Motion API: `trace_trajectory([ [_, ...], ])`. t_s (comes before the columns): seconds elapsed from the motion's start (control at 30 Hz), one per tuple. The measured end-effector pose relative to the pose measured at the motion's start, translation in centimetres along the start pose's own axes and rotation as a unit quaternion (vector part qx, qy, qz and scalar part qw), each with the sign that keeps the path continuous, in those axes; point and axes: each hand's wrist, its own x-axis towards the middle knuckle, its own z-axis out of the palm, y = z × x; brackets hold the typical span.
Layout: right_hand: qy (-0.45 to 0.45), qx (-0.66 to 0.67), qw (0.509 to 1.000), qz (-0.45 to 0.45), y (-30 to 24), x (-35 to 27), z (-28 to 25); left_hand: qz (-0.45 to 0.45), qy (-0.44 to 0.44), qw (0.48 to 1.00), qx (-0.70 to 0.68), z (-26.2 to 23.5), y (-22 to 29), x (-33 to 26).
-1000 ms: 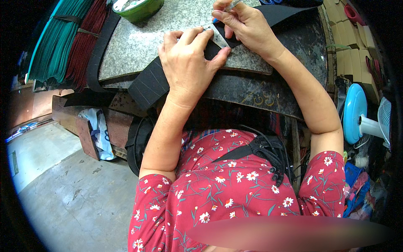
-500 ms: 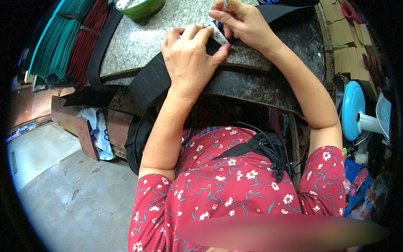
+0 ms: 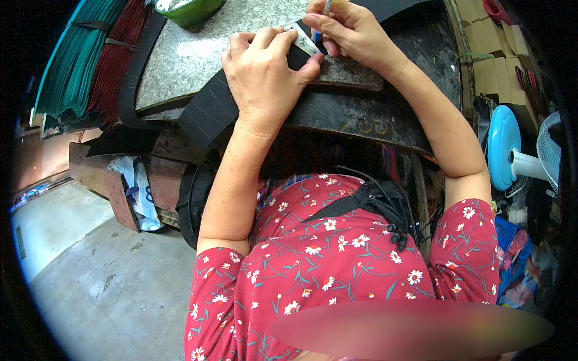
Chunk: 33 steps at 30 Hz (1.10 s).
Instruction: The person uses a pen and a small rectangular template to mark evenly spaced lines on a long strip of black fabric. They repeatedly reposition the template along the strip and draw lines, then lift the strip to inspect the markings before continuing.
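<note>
On the grey speckled stone slab (image 3: 180, 66) lies a black strip of sheet material (image 3: 208, 111), faint lines across it, one end hanging over the near edge. My left hand (image 3: 260, 75) presses on the strip with bent fingers, thumb set apart. Under its fingertips and thumb it holds down a narrow white flat template (image 3: 304, 41); the hand covers part of it. Just right of that, my right hand (image 3: 355, 33) is closed around a pen (image 3: 317, 36) with a blue lower part, pointing down beside the template's edge. The pen's tip is hard to make out.
Bundles of teal strips (image 3: 69, 66) and dark red strips (image 3: 114, 66) lie at the far left. A green bowl (image 3: 191, 13) with white contents stands on the slab. To the right are a blue-and-white fan (image 3: 504, 147) and stacked tan pieces (image 3: 500, 78).
The whole view has shifted slightly, so the bench and hands sit a little further left and higher. Both hands keep nearly the same grip and place on the strip.
</note>
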Motion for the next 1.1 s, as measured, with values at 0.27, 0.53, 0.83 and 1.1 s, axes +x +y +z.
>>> trace_trajectory([
  [0.27, -0.064, -0.003, 0.998, 0.007, -0.3, -0.6, -0.8, 0.0, -0.004, 1.0, 0.009, 0.0, 0.1, 0.0],
  [0.53, -0.033, -0.156, 0.961, -0.227, 0.3, 0.1, 0.0, 0.005, -0.009, 1.0, 0.006, -0.1, 0.0, -0.2],
  [0.83, -0.054, 0.004, 0.997, -0.061, 0.0, -0.4, 0.2, -0.013, -0.007, 1.0, -0.001, -0.4, 0.3, -0.2],
  [1.1, 0.014, 0.031, 0.996, 0.084, -0.3, -0.3, 0.3, -0.028, 0.009, 0.999, -0.025, -0.5, 0.3, -0.2],
])
